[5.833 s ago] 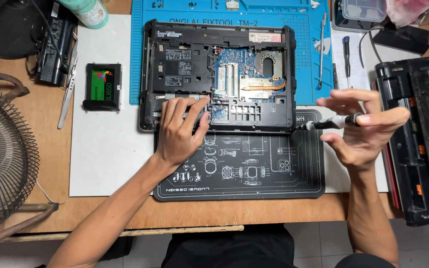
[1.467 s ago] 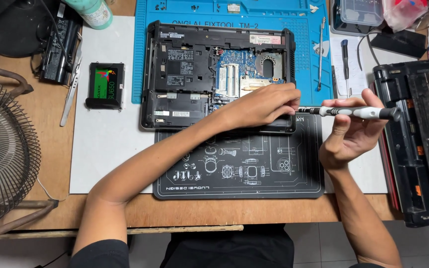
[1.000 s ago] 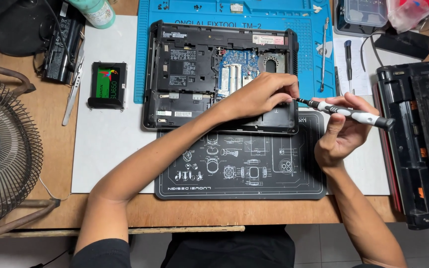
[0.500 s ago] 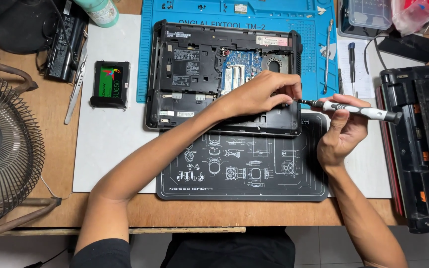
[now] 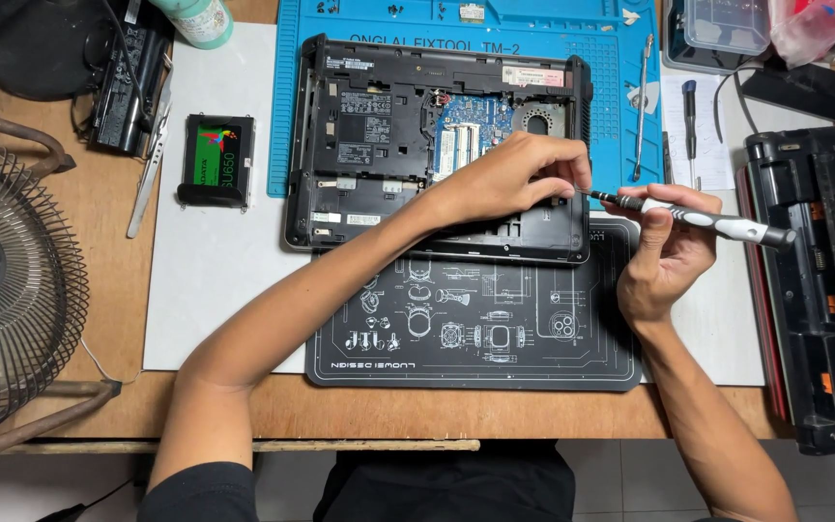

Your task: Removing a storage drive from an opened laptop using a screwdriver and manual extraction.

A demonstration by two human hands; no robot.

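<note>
In the middle of the frame the left hand (image 5: 519, 174) is reaching across the opened laptop base (image 5: 437, 145), and its fingers are pinching together at the right lower corner of the base, right where the tip of the screwdriver (image 5: 688, 215) is arriving. What they are pinching is too small to tell. The right hand (image 5: 664, 256) is closing around the screwdriver handle, to the right of the laptop. The long axis of the screwdriver is lying almost flat, pointing left and slightly up toward the left fingers, so both hands are meeting at that corner; the left one is nearer.

Below the laptop a black work mat (image 5: 475, 319) is lying, and a blue mat (image 5: 620, 58) above. A green storage drive (image 5: 215, 159) is resting at the left, well apart. Nothing is standing between tip and corner.
</note>
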